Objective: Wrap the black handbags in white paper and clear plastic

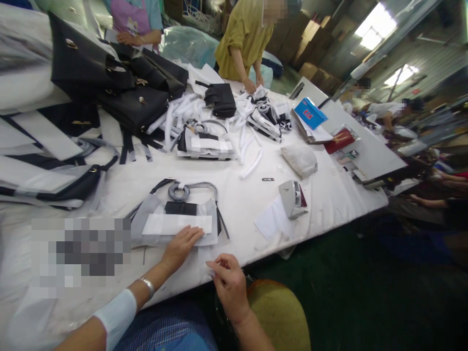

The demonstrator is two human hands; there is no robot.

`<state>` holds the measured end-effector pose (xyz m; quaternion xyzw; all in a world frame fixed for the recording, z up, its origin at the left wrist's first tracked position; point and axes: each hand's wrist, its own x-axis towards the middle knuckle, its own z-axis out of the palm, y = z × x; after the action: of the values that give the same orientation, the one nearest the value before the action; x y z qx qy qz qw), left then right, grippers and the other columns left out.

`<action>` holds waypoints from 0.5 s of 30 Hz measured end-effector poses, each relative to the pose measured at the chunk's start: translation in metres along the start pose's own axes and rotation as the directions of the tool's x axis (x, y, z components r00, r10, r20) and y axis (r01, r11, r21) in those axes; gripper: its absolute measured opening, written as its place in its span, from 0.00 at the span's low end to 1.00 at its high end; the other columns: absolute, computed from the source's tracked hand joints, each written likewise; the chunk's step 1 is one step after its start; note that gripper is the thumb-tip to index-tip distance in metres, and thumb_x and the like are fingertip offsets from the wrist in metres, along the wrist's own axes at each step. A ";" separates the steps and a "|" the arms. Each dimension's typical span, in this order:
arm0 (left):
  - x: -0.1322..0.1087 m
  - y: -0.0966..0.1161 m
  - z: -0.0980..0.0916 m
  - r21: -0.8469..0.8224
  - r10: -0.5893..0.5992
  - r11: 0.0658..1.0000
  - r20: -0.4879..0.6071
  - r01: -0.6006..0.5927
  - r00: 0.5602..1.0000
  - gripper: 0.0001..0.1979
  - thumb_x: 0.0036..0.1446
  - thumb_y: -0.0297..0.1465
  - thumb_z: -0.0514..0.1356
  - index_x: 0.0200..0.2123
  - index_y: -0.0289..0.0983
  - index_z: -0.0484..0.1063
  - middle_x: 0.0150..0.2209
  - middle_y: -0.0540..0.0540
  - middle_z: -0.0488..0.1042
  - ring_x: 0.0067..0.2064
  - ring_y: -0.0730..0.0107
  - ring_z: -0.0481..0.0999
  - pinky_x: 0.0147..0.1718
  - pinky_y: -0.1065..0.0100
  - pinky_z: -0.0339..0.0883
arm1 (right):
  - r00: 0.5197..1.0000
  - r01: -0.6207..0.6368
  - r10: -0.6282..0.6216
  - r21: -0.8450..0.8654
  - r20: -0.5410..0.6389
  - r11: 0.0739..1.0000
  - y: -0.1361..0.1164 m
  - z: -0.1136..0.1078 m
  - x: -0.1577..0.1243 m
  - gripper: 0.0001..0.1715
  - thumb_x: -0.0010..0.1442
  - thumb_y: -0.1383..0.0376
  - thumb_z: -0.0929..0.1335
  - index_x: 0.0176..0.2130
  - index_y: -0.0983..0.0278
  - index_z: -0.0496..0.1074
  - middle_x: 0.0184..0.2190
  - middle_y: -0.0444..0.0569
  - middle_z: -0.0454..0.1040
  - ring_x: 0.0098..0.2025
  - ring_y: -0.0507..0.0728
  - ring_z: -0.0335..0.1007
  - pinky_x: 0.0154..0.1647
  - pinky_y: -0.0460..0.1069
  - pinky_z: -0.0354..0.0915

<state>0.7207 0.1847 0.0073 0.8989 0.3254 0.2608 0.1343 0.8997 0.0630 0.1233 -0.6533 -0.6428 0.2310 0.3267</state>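
My left hand [182, 246] lies flat, fingers stretched out, on the near edge of a small black bag wrapped in white paper [178, 222], which has a coiled grey strap [179, 191] on top. My right hand [228, 282] hovers at the table's front edge, fingers curled in a pinch; what it pinches is too small to name. A silver bracelet [148, 286] circles my left wrist.
The white-covered table [329, 195] carries a white handheld device [292, 197] on a paper sheet, a wrapped bundle [300, 160], more wrapped bags [204, 145], black handbags [109, 83] at the back left, and a blue box [310, 113]. A person in a mustard top [244, 39] works at the far end.
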 end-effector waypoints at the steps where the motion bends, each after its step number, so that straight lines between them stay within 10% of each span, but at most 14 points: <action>1: 0.000 0.000 0.000 -0.004 -0.003 1.000 -0.003 0.003 1.000 0.25 0.61 0.18 0.48 0.59 0.36 0.66 0.55 0.40 0.74 0.57 0.59 0.72 0.61 0.50 0.64 | 1.000 -0.011 0.011 0.027 -0.014 1.000 0.003 0.003 0.004 0.20 0.60 0.73 0.68 0.49 0.56 0.77 0.43 0.52 0.74 0.42 0.57 0.72 0.44 0.51 0.72; 15: 0.003 0.002 -0.007 -0.105 -0.044 0.993 0.010 0.045 0.999 0.29 0.54 0.15 0.49 0.57 0.37 0.66 0.56 0.42 0.74 0.58 0.60 0.71 0.61 0.50 0.63 | 0.968 0.212 -0.223 0.095 0.114 0.973 0.017 0.015 -0.001 0.16 0.66 0.73 0.64 0.45 0.57 0.77 0.42 0.46 0.82 0.45 0.54 0.78 0.56 0.55 0.67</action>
<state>0.7198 0.1852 0.0152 0.8841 0.3307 0.2712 0.1884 0.9005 0.0651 0.1013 -0.5493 -0.7196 0.2600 0.3359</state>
